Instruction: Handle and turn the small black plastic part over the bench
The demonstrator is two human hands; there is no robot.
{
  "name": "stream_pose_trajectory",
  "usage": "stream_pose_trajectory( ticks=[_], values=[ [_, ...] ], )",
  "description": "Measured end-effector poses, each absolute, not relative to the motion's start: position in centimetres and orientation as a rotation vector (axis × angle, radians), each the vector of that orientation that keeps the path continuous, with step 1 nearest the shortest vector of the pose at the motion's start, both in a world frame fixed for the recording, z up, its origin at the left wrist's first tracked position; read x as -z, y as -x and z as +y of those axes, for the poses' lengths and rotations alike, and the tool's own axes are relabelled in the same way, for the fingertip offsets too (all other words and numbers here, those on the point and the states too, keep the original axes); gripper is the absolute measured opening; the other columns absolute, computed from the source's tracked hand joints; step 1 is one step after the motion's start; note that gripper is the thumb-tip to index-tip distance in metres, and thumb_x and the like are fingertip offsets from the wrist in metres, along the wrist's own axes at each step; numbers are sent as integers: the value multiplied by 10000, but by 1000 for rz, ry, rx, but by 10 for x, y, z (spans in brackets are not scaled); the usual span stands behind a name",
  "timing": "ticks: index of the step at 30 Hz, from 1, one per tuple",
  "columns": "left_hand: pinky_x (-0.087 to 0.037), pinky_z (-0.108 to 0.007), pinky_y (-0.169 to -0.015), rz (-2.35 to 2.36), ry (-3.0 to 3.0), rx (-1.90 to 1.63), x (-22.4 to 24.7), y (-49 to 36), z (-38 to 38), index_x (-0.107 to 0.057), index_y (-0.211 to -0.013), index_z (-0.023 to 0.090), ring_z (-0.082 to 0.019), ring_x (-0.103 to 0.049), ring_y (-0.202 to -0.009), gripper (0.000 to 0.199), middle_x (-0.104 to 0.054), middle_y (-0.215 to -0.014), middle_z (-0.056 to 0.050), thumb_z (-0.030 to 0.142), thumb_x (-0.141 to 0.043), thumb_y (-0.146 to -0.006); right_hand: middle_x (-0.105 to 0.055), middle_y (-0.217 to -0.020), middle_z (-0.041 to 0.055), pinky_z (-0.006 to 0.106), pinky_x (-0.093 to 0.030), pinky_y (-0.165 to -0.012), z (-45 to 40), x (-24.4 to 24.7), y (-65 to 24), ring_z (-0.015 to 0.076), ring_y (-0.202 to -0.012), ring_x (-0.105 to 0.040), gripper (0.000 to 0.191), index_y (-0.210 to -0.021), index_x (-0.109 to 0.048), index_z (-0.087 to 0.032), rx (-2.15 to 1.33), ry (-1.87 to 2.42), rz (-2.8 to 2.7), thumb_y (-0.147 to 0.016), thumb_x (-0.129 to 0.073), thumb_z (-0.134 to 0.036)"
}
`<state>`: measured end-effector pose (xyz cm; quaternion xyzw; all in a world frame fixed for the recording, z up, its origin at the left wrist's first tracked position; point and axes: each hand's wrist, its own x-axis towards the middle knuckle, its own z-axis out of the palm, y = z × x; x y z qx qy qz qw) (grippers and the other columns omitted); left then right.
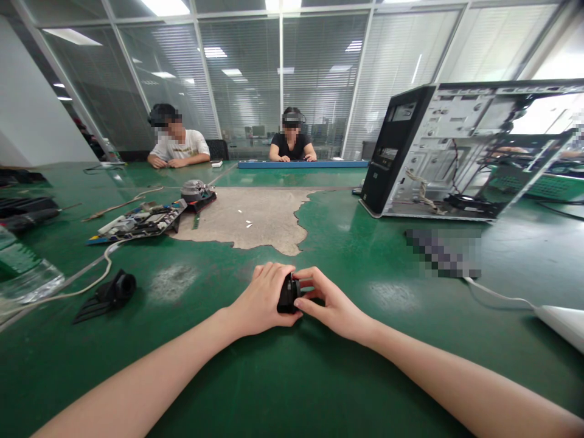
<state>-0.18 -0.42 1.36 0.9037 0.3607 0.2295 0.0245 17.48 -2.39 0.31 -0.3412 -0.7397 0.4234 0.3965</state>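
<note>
A small black part (289, 294), with what looks like a ringed round end facing right, is between my two hands over the green table. My left hand (264, 298) wraps round its left side, thumb below and fingers over the top. On its right side, the thumb and fingers of my right hand (331, 304) are curled and pinch the round end. My fingers cover much of the part, so its exact kind does not show. Another black plastic piece (114, 292), with a round opening and a flat tapering end, lies left of my left hand.
A circuit board (141, 220) and a fan-like unit (198, 191) lie at the left. An open computer case (410, 152) stands at the right, near a pixelated strip (440, 252) with a white cable. A water bottle (22, 267) is far left. Two people sit across the table (219, 383).
</note>
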Motion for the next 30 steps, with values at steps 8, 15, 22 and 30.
stream_pose_trajectory(
  ticks=[8,15,22,30],
  values=[
    [-316,-362,-767,1109,-2801,-732,-14,1,-4,-359,-1100,158,-238,-437,-914,581,-490,-1000,-75,350,-617,-617,-442,-1032,36,300,-482,-793,-24,-1,-175,146,-962,-479,200,-948,-446,-217,-1049,783,-1880,-773,-538,-188],
    [-319,-368,-771,1109,-2791,-732,-14,1,-5,-365,-1111,167,-246,-435,-927,581,-487,-1009,-82,384,-608,-630,-469,-1041,41,327,-483,-788,-22,-1,-175,156,-965,-504,315,-1074,-398,-231,-1101,875,-1857,-786,-516,-179],
    [-312,-369,-781,1114,-2796,-707,-13,1,-3,-348,-1113,156,-241,-431,-923,611,-485,-1023,-82,346,-627,-603,-461,-1022,28,316,-479,-790,-25,-3,-174,155,-975,-495,327,-986,-420,-224,-1068,852,-1888,-718,-572,-117],
    [-318,-366,-765,1115,-2795,-728,-14,1,-4,-358,-1109,160,-246,-436,-915,594,-489,-994,-83,392,-610,-624,-468,-979,23,304,-479,-787,-23,-1,-175,137,-934,-509,202,-982,-431,-219,-1112,834,-1852,-798,-513,-220]
  ],
)
